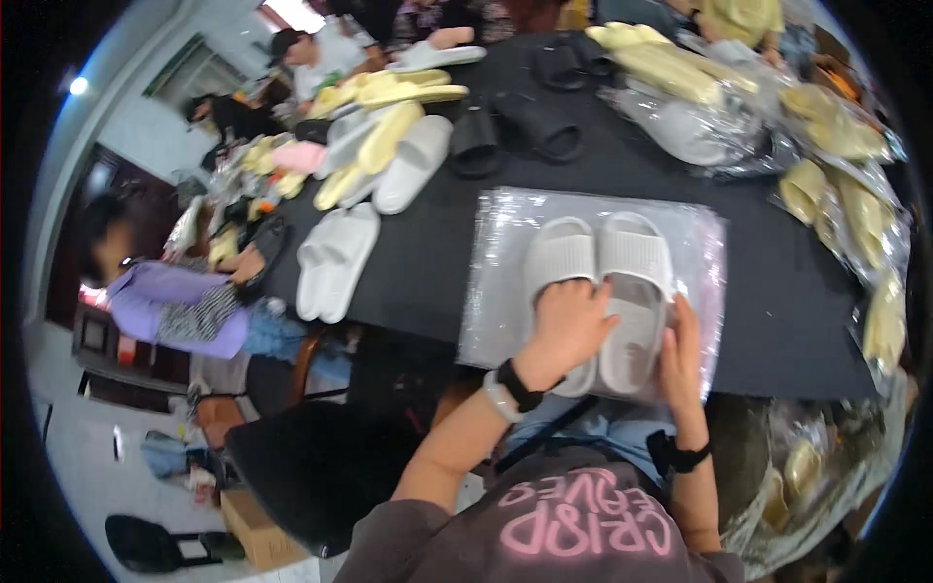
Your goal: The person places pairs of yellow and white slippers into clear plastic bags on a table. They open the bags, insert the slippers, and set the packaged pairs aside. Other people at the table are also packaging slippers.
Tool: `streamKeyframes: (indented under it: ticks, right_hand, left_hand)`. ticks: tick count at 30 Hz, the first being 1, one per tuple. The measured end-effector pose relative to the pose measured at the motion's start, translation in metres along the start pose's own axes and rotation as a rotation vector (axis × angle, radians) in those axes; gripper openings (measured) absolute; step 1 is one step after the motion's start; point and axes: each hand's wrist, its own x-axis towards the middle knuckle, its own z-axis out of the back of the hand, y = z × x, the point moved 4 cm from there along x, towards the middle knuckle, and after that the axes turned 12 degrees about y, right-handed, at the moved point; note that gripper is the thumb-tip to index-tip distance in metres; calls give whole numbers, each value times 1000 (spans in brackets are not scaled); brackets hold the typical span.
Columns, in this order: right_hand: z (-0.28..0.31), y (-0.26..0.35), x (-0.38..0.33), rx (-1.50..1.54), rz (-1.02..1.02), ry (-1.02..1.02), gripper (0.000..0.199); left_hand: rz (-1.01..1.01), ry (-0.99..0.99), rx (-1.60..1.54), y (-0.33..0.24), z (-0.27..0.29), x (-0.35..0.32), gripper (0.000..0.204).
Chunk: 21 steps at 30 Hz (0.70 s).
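Note:
A pair of light grey slippers (637,255) lies side by side on a stack of clear plastic bags (496,282), toes pointing away from me. My left hand (569,325) is over the left slipper, its fingers curled at the strap's opening and their tips partly hidden. Its thumb and index finger reach toward the right slipper. Along the outer edge of the right slipper lies my right hand (682,355), fingers stretched forward and touching or very near its side.
Loose grey slippers (335,262), yellow slippers (391,136) and black slippers (539,126) lie on the black table (768,321). Bagged yellow slippers (865,223) line its right side. A person in purple (180,301) is at the left. An open plastic sack (816,505) stands at lower right.

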Motion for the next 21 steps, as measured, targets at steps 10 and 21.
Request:
streamKeyframes:
  ticks: [10,21]
  right_hand:
    - [10,21,-4,-20,-57,62,52]
    - [3,16,-1,-106,-42,58,53]
  left_hand:
    - [238,-59,-146,104,40,-73,26]
    - [562,-268,-249,271,1,-162,22]
